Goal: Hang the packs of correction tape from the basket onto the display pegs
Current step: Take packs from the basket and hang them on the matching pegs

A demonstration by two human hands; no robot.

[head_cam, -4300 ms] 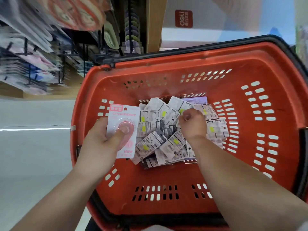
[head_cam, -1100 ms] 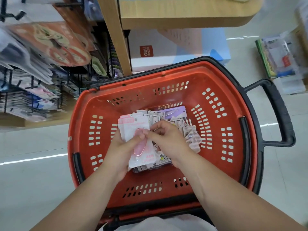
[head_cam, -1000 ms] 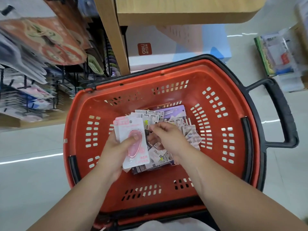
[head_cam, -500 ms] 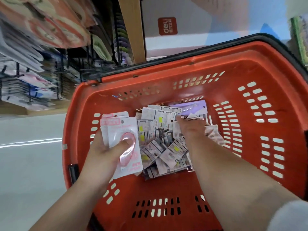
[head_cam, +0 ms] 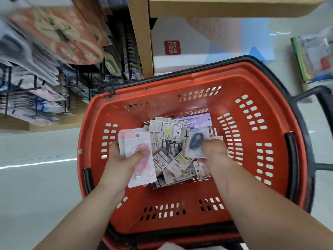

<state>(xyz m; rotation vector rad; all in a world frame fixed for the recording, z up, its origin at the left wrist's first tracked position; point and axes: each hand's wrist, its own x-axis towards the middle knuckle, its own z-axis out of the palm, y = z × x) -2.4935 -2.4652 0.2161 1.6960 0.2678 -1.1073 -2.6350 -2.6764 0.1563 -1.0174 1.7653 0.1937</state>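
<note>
Over the basket's [head_cam: 246,159] middle, right hand [head_cam: 213,150] now pinches a blue pack [head_cam: 195,143] just lifted off the pile [head_cam: 171,141], left hand [head_cam: 120,159] grips the pink packs [head_cam: 138,156]; hanging looks near.

Your packs [head_cam: 175,160] lie heaped in the basket [head_cam: 162,221]. Display pegs [head_cam: 72,83] stand behind its left corner, a box [head_cam: 201,49] straight behind.
</note>
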